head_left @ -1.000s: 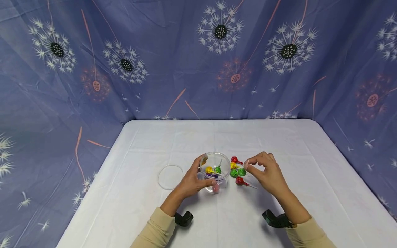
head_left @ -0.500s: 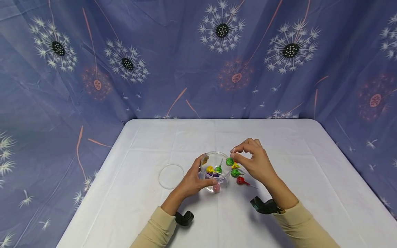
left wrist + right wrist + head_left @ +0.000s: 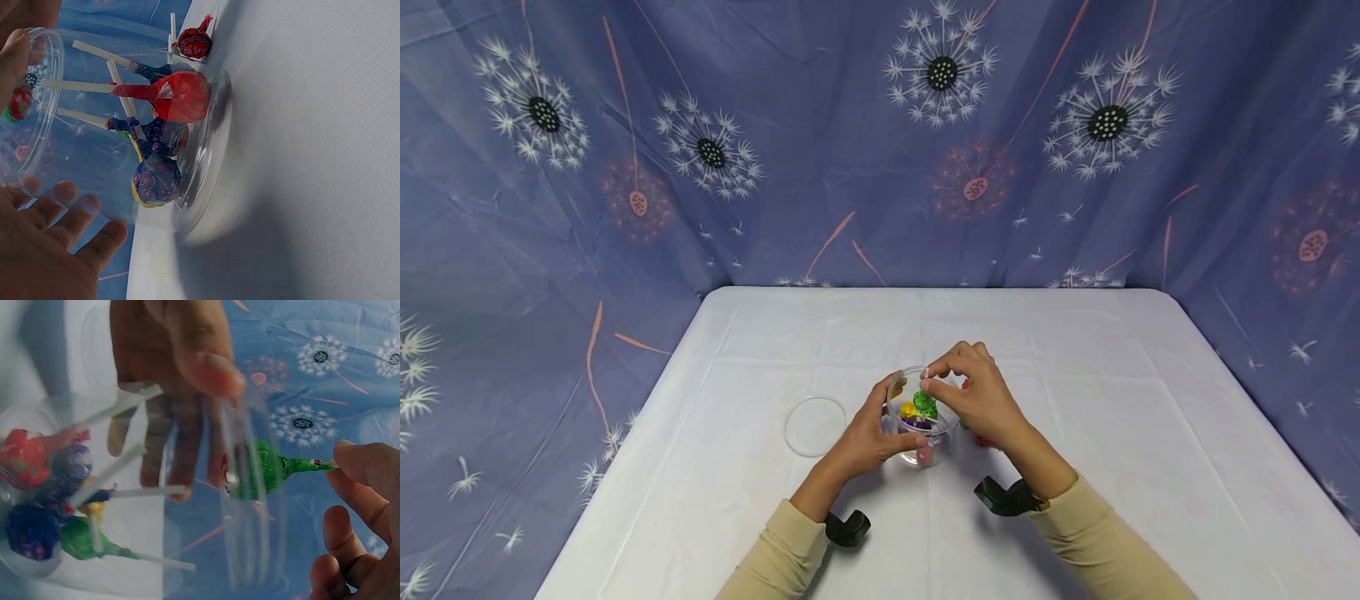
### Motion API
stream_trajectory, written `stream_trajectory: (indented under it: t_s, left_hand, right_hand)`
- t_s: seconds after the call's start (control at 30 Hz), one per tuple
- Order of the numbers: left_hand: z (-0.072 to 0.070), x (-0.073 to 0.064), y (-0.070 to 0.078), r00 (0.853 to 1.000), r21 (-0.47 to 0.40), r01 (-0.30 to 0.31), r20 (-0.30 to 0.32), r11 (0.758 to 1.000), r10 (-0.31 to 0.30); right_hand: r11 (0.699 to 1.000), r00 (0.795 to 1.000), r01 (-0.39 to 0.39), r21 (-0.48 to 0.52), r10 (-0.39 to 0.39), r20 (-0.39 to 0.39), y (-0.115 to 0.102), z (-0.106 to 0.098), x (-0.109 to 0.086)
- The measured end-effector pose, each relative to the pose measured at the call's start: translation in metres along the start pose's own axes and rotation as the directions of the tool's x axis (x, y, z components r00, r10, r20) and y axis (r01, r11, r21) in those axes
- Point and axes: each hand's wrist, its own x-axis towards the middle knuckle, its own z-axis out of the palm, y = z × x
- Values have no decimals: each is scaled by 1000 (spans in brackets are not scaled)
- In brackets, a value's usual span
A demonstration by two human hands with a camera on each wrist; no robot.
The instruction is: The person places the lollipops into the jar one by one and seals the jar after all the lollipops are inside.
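A clear plastic jar point(image 3: 942, 451) stands on the white table with several wrapped lollipops in it, among them a red one point(image 3: 184, 97), a purple one point(image 3: 156, 181) and a green one point(image 3: 81, 537). My left hand point(image 3: 867, 443) grips the jar from the left, thumb in front and fingers behind. Thumb and forefinger of my right hand point(image 3: 981, 396) pinch the stick of another green lollipop point(image 3: 265, 472). Its wrapped head hangs down at the jar's mouth, seen through the rim in the right wrist view.
Left of the jar lies a clear round lid point(image 3: 815, 427). On the right, a red lollipop point(image 3: 982, 441) and others lie on the tablecloth point(image 3: 1112, 400), partly hidden by my right hand. A patterned blue curtain point(image 3: 820, 150) hangs behind the table.
My right hand has lifted a green lollipop from the group on the table and carried it left to the jar's mouth. The left hand and jar have stayed in place.
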Motion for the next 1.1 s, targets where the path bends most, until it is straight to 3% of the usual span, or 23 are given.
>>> stream_trajectory:
  t_s: [0.27,0.7,1.0,1.1]
  left_hand:
    - [-1,0,-1,1000,5,-31,-3,1000,31]
    - [-2,0,-2,1000,36,8,-6,999,-7]
    - [-2,0,-1,1000,37,-3,1,999,3]
    - [-2,0,-1,1000,38,0,0,999,0]
  right_hand:
    - [998,997,-40,-48,43,62,4,16,0]
    - [966,998,35,-255,-19,68,5,26,-4]
    - [942,995,82,-324,-60,76,5,28,-6]
    - [948,995,80,-310,-57,83,5,26,-6]
